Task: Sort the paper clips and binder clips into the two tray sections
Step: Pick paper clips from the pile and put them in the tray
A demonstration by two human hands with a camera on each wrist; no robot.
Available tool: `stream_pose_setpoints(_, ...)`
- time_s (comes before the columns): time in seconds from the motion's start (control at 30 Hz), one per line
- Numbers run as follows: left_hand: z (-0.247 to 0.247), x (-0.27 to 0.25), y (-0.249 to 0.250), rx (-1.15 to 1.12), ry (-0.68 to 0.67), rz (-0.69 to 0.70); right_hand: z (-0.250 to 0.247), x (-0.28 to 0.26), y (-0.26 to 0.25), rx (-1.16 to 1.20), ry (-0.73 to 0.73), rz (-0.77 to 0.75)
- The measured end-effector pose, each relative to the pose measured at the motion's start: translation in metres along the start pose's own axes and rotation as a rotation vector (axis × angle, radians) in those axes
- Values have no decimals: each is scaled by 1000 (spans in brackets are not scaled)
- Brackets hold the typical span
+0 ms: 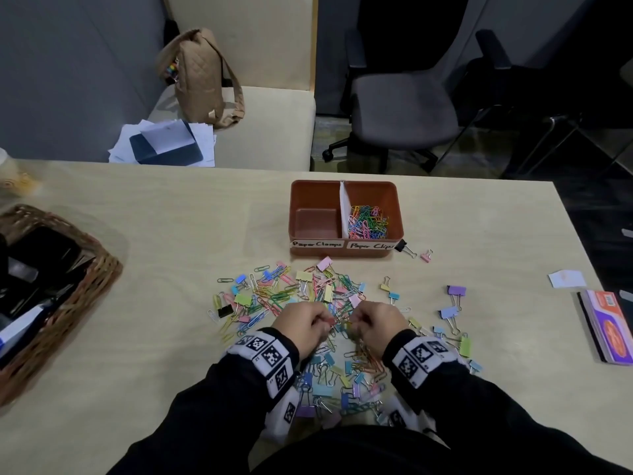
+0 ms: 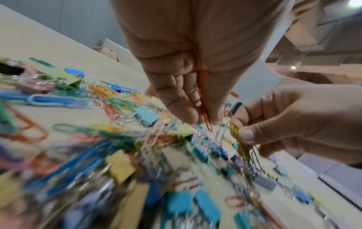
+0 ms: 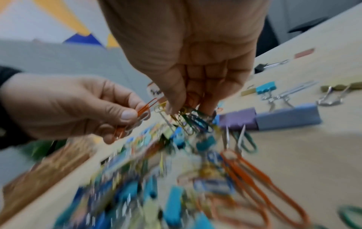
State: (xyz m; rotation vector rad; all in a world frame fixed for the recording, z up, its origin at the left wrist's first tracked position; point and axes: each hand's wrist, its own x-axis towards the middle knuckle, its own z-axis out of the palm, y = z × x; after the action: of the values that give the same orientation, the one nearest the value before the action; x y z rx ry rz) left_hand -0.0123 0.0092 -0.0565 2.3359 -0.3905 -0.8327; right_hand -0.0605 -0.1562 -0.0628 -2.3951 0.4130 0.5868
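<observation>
Paper clips and binder clips (image 1: 310, 296) lie mixed in a loose heap on the table (image 1: 171, 214), under and around both hands. Left hand (image 1: 305, 325) has its fingers curled, pinching orange paper clips (image 2: 205, 117) between thumb and fingertips. Right hand (image 1: 375, 325), close beside it, grips a small bunch of yellow, green and blue paper clips (image 3: 192, 120). Beyond the hands stands the brown two-section tray (image 1: 345, 252): its right section holds coloured paper clips (image 1: 367, 221). A black binder clip (image 1: 404, 247) and a pink one (image 1: 426, 256) lie just right of the tray.
</observation>
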Motion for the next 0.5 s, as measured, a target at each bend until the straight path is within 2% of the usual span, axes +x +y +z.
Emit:
stream_pose_setpoints(0.13,-20,11,26,-49,58,38,-20,2,1,431,-39,89)
stream_pose_setpoints(0.3,-48,33,55,-189,48,51,-42,1,3,995,-91,156)
stream_pose_setpoints(0.5,-67,68,99,-190,82,74,-56,2,14,1341,-186,232)
